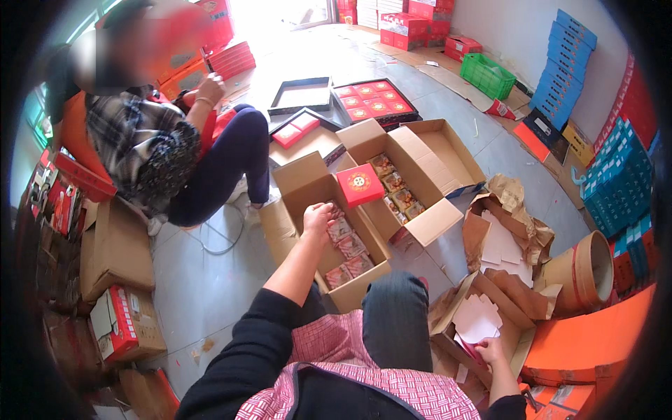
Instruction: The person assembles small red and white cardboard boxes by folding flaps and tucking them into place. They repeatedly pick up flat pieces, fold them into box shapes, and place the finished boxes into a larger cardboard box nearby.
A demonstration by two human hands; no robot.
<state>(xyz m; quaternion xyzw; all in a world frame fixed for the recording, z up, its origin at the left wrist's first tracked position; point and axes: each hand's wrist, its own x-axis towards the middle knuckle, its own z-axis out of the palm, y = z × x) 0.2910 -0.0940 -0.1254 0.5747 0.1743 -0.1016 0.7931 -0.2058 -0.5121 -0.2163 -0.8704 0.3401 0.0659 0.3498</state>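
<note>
Apparently picking: left hand (318, 218), fingers curled over packets (351, 245), hold unclear; right hand (491, 349) pinches red piece (470, 349); next needs clean lift.

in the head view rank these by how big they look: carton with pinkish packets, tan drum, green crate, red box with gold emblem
1. carton with pinkish packets
2. tan drum
3. green crate and red box with gold emblem: they look alike, so not ranked; the crate is farther away

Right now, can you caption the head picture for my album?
Left hand over an open brown cardboard box; right hand at pale flat cards.
</note>
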